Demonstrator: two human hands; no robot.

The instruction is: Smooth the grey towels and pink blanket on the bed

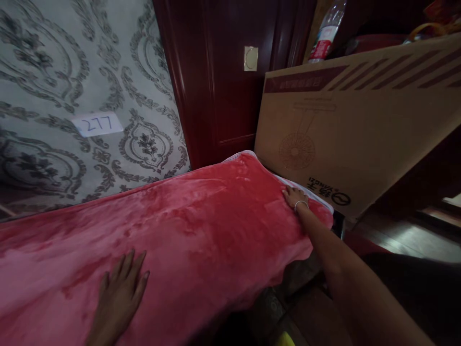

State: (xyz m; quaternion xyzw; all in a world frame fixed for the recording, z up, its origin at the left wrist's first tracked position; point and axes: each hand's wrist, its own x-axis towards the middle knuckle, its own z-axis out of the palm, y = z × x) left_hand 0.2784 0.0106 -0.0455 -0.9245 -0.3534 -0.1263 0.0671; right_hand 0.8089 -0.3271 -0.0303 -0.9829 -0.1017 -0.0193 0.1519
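Observation:
A red plush blanket (pixel 201 230) lies spread over a long, low piece of furniture that it mostly hides. Its pale trimmed edge shows at the far right corner. My left hand (pixel 120 290) rests flat on the blanket at the lower left, fingers spread. Farther off, near the right end, my right hand (pixel 296 196) presses on the blanket close to that pale edge, its fingers stretched out. A thin bracelet circles the right wrist. Neither hand grips anything.
A large cardboard box (pixel 353 129) stands against the blanket's right end, with a plastic bottle (pixel 326 33) behind its top edge. Patterned wallpaper (pixel 144 101) with a paper marked 277 (pixel 98 124) and a dark red door (pixel 230 96) border the far side.

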